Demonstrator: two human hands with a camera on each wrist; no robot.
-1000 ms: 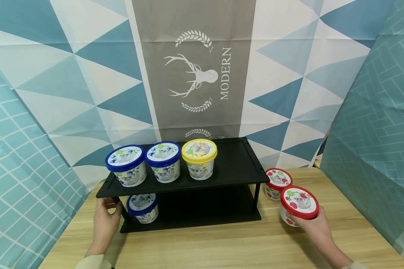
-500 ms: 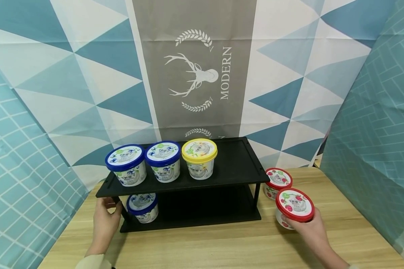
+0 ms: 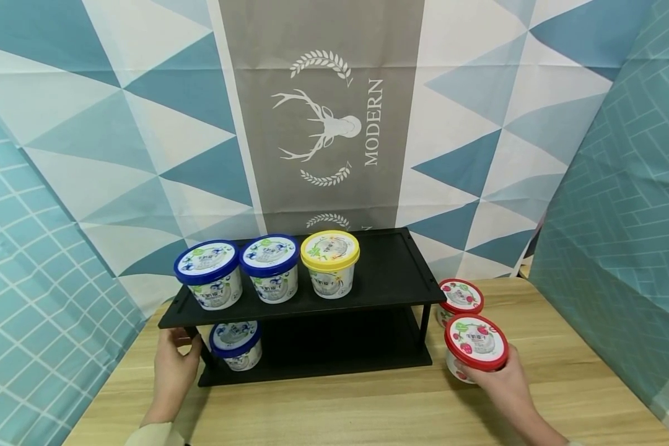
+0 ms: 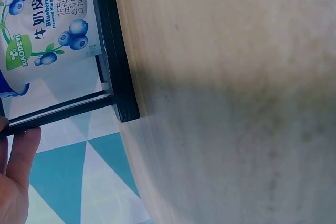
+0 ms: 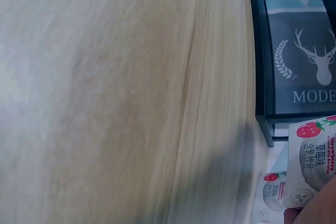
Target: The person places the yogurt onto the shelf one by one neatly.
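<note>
My right hand (image 3: 506, 385) grips a strawberry milk tub (image 3: 476, 339) with a red lid, upright, right of the black two-tier rack (image 3: 390, 266). A second red-lidded tub (image 3: 460, 295) stands just behind it. In the right wrist view, the held tub (image 5: 312, 158) shows its strawberry print, with part of the hand (image 5: 319, 205) at the corner. My left hand (image 3: 174, 375) pinches the rack's left front post. The left wrist view shows its fingers (image 4: 21, 156) against that post, near a blueberry tub (image 4: 47, 24).
Two blue-lidded tubs, one at the far left (image 3: 207, 272) and one beside it (image 3: 270, 266), and a yellow-lidded tub (image 3: 331, 263) stand on the top tier. Another blue-lidded tub (image 3: 236, 345) sits on the lower tier. Patterned cloth (image 3: 468, 124) hangs behind the wooden table (image 3: 334, 412).
My right hand has carried the red-lidded strawberry tub leftward, closer to the rack's right end. The left hand and the other tubs have stayed in place.
</note>
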